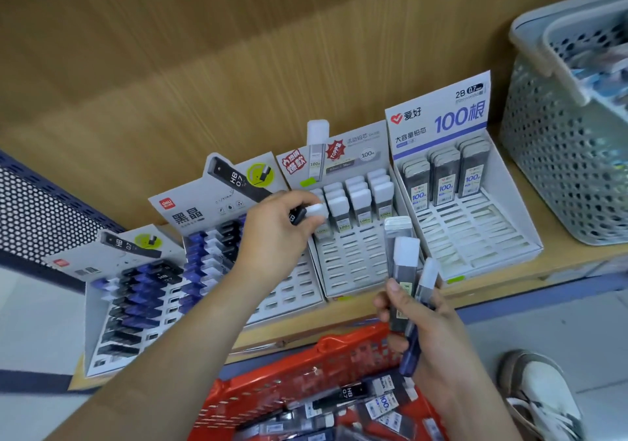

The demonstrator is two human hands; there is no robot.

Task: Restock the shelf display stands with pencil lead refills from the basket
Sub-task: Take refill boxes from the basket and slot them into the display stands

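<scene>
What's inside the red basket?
Red basket holds loose lead refill cases: a black one marked HB 0.7, others labelled 100. The right hand covers its right side; lower layers are hidden under the pile.

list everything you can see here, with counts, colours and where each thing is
HB 0.7 stands: two, grey-white, left on the wooden shelf, mostly full of blue and black refills
middle stand: one, grey, back rows filled, front slots bare
100-count stand: one, white and blue, right of the middle stand, back rows filled
red basket: one, red, below the shelf, holds loose refills
grey basket: one, pale grey, perforated, right end of the shelf
shoe: one, white and brown, floor, bottom right
left hand: holds one white-capped refill over the middle stand
right hand: grips a bunch of refills above the red basket
</scene>
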